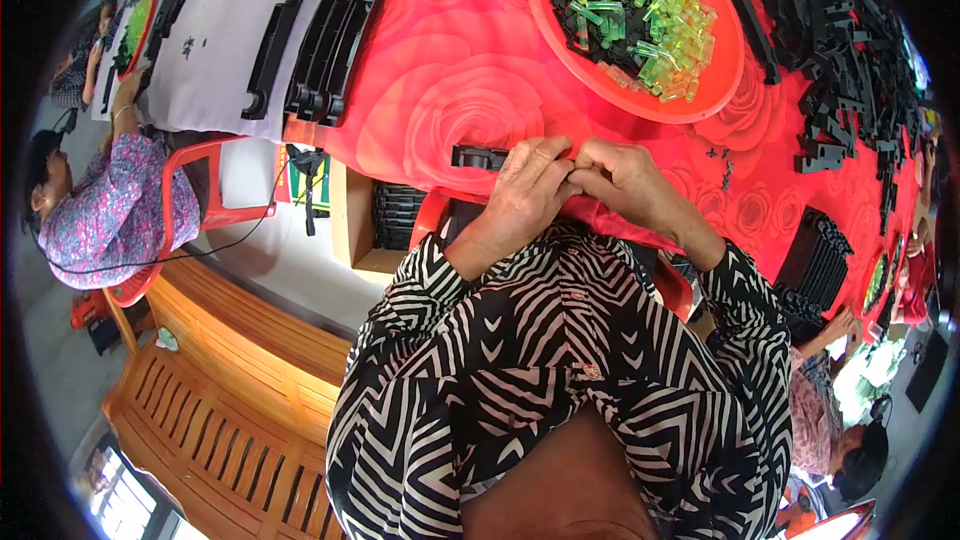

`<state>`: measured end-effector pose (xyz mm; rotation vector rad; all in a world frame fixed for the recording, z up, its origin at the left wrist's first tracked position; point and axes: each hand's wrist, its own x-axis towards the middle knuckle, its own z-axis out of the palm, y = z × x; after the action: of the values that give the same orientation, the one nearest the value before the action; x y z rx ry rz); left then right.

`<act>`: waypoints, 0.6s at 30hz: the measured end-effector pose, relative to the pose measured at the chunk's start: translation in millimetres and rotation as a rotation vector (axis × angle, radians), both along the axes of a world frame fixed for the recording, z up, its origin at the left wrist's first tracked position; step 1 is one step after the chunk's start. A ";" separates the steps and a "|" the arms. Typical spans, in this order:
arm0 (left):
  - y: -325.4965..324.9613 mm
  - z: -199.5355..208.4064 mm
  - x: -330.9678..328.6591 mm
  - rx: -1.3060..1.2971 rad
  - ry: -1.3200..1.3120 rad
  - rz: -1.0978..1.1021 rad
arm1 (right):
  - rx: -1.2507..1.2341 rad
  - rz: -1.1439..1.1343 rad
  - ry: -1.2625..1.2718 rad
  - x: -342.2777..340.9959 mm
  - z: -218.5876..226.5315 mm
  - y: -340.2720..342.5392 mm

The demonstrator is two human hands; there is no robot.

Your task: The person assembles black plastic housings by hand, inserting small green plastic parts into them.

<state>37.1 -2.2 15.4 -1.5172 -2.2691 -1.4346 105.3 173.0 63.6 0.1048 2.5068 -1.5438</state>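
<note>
- We see the left hand and the right hand meeting at the near edge of the table, fingertips pressed together over a long black plastic part.
- The black part lies flat on the red rose-patterned cloth; its left end juts out from under the left hand, and the rest is hidden by the fingers.
- Both hands are curled in a pinch. The left one grips the black part; whether the right one holds a small piece between its fingertips we cannot tell, since the fingers cover the spot.
- Beyond the hands stands an orange tray holding translucent green pieces heaped over small black pieces. We judge this supply to be largely unused.
- To the right a large pile of loose black parts covers the cloth, which suggests that much work remains.
- At upper left, stacked black parts stand in a neat row, and a cardboard box below the table edge holds more; these may be finished units, though we cannot confirm it.
- We place the work in mid-course: one part in hand, many waiting.
- Another person in a floral top sits at the left on a red chair.
</note>
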 end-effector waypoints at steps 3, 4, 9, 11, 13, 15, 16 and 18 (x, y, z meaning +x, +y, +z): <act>-17.9 23.1 -11.7 -0.083 -0.005 0.032 | 0.030 -0.060 0.098 7.1 3.6 5.1; -24.9 29.0 -15.3 -0.104 -0.002 0.088 | 0.024 -0.105 0.096 9.4 6.7 9.0; -56.5 32.4 -32.9 -0.193 -0.101 0.267 | -0.020 -0.244 0.256 15.5 21.1 10.5; -58.6 33.4 -36.1 -0.181 -0.125 0.272 | -0.028 -0.344 0.290 21.2 20.4 10.7; -59.6 38.1 -37.9 -0.245 -0.135 0.304 | -0.024 -0.393 0.324 29.1 17.6 10.3; -58.7 44.9 -38.2 -0.279 -0.132 0.299 | -0.016 -0.444 0.355 38.3 13.7 12.6; -57.8 47.7 -38.5 -0.304 -0.089 0.274 | -0.005 -0.470 0.341 43.1 11.1 15.0; -56.1 49.5 -38.7 -0.332 -0.042 0.245 | 0.004 -0.502 0.329 50.9 7.0 16.0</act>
<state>-1.6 -58.3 64.9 -1.2240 -2.7120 -1.0778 156.3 188.9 70.6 0.5624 2.8945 -1.8654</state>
